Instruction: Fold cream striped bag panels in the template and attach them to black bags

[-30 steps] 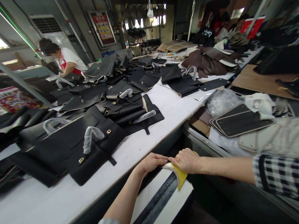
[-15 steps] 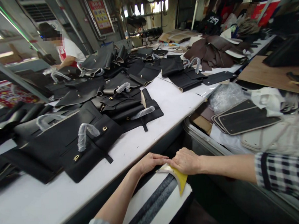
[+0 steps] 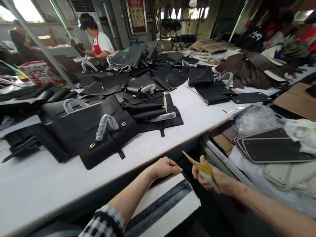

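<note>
My left hand (image 3: pixel 164 167) rests with curled fingers on the far end of a white board with a dark grey stripe (image 3: pixel 164 208) that lies in front of me below the table edge. My right hand (image 3: pixel 215 177) is lifted off the board and pinches a thin yellow strip (image 3: pixel 199 165), which sticks up to the left. Just beyond, on the long white table (image 3: pixel 43 184), lies a black leather bag panel with gold clasps and a plastic-wrapped handle (image 3: pixel 105 136).
Many black leather bag pieces (image 3: pixel 145 97) cover the table, with brown leather (image 3: pixel 249 68) further back. A metal bin at right holds dark oval boards (image 3: pixel 271 148) and clear plastic (image 3: pixel 252 119). A person in a red apron (image 3: pixel 98 43) works at the far end.
My right hand has lifted the yellow strip off the end of the board and drawn it to the right. The left hand stays on the board. The view has swung left.
</note>
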A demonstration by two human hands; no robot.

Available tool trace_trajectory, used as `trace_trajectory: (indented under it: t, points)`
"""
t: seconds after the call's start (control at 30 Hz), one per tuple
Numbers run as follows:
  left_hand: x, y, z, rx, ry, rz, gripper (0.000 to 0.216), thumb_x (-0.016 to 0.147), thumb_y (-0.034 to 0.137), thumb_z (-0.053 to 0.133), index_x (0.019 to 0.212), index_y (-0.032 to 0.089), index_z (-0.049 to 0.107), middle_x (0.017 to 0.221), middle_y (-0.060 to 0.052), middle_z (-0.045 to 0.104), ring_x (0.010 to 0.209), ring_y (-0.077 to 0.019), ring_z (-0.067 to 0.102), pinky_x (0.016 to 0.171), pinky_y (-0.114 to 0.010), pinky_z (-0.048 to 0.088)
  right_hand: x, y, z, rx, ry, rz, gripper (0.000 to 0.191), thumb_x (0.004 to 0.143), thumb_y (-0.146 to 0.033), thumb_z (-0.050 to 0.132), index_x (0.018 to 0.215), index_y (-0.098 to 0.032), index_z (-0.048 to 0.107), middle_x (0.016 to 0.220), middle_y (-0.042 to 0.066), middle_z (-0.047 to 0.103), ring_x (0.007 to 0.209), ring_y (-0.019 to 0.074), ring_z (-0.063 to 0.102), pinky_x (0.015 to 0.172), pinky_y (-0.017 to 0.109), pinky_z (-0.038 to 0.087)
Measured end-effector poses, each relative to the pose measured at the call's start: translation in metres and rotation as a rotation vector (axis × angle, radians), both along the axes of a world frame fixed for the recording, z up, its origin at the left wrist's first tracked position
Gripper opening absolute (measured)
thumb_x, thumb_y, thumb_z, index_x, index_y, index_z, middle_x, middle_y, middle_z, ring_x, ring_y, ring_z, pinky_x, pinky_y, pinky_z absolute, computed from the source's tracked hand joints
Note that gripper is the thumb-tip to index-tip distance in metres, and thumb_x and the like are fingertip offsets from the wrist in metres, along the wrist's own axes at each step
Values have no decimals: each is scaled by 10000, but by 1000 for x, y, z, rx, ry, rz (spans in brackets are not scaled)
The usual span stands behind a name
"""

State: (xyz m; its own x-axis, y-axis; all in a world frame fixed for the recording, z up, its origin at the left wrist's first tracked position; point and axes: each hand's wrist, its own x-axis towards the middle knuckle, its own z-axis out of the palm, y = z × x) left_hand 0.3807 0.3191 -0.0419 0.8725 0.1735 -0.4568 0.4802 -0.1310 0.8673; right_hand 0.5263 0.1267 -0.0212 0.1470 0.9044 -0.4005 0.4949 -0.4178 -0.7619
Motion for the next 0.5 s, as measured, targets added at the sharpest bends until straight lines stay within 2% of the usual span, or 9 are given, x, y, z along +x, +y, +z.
trace_trajectory:
  t: [0.03,0.1,0.13,0.17,0.23,0.3,0.4,0.47,0.5]
  points:
    - [0,0,0,12,-5,-10,370,693,485,703,866,168,783,758,-12,714,709,-169,585,690,-275,462,1,-5,-1,20,244,-122,998,840,-707,-210,1102,-175,593,554,-45,364,419,110,291,425,236,317]
    - [2,1,0,25,-15,-34,376,702,478,693,893,167,780,772,-14,713,717,-165,582,696,-269,460,-2,-13,-4,71,755,-359,907,802,-856,16,1271,-244,492,645,-54,369,466,100,280,438,218,293]
    - [3,2,0,28,-20,-49,378,707,471,687,917,170,778,787,-15,716,726,-164,584,702,-266,461,-6,-14,-6,92,936,-436,880,770,-901,163,1302,-270,470,679,-51,384,489,97,295,451,214,291]
    - [4,3,1,30,-25,-64,377,711,461,683,939,174,775,803,-14,718,734,-162,586,707,-263,461,-12,-15,-10,109,1023,-476,844,755,-900,306,1317,-290,459,705,-49,400,509,95,311,463,210,294]
    - [6,5,2,36,-35,-95,365,715,433,677,971,190,772,820,-7,720,742,-159,587,712,-256,460,-27,-12,-17,132,1002,-552,759,741,-786,575,1313,-299,464,706,-58,409,519,88,318,472,202,283]
    - [8,7,5,43,-40,-124,344,714,402,675,978,204,772,815,4,719,743,-155,587,719,-252,459,-41,-7,-26,141,842,-651,652,736,-628,715,1240,-265,518,689,-61,439,530,89,356,488,206,296]
    - [11,9,10,52,-41,-167,297,706,364,674,937,208,777,773,16,710,733,-153,587,719,-243,456,-53,-1,-33,173,634,-726,461,747,-524,740,1037,-195,599,791,-11,573,718,146,519,644,253,407]
    - [13,10,12,65,-39,-193,263,699,345,672,899,210,778,728,23,696,711,-151,582,683,-235,447,-56,3,-33,200,535,-685,388,776,-504,704,967,-181,603,874,11,613,848,187,548,757,286,420]
    - [14,10,12,74,-37,-205,253,700,339,667,890,212,776,708,27,688,695,-150,577,658,-234,439,-55,5,-33,205,468,-652,364,791,-494,681,956,-181,598,866,8,612,844,191,547,760,292,417]
